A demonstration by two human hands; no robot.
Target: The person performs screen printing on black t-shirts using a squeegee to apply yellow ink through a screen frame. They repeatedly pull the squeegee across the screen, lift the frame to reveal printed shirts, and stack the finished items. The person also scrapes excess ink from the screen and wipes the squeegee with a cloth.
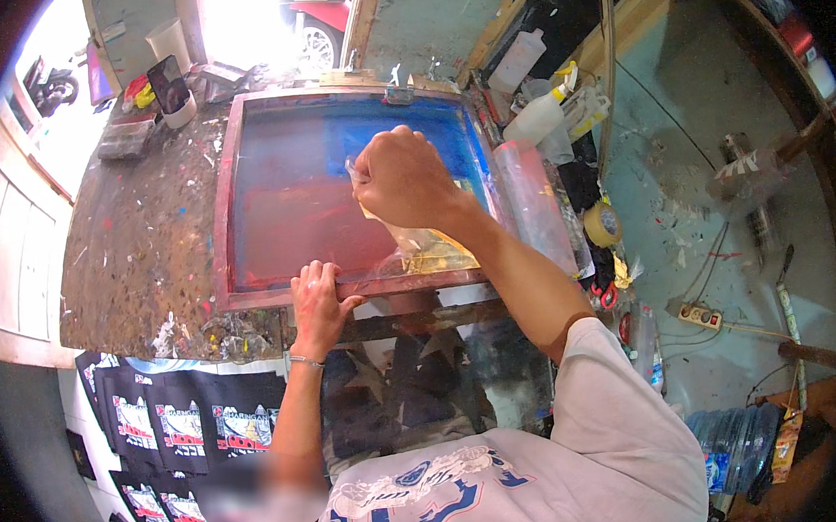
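Observation:
A wooden-framed printing screen (225, 196) lies on the worktable, its mesh tinted red and blue, with a yellowish patch (441, 252) at the lower right. My right hand (401, 174) is closed in a fist above the mesh, around a pale, translucent strip (390, 232) that hangs toward the lower part of the screen; what exactly it is, I cannot make out. My left hand (321, 300) grips the frame's near edge, fingers curled over it and thumb out to the side.
Right of the screen are a spray bottle (529, 120), white jug (516, 62), plastic roll (529, 192), tape roll (600, 224) and red scissors (605, 296). A phone (172, 89) stands at back left on the stained tabletop (130, 250). Printed black fabrics (136, 417) lie lower left; a power strip (701, 316), right.

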